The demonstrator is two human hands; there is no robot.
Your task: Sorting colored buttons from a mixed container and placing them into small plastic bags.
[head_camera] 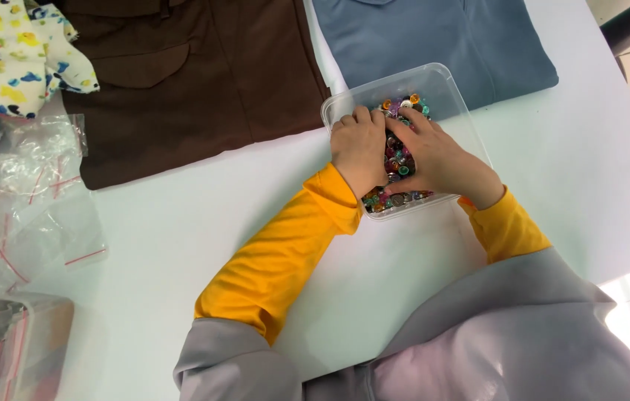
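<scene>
Both hands rest in a clear plastic box (445,89) of coloured beads (398,160) (mixed colours): left hand (358,148) curled loosely, right hand (441,160) spread flat, neither visibly gripping anything; brown cloth (196,74) lies beyond the left.

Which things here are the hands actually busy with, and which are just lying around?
In use: left hand, right hand, clear plastic box, colourful beads.

Lying about: brown garment, blue garment, floral cloth, clear bags, white table.
</scene>
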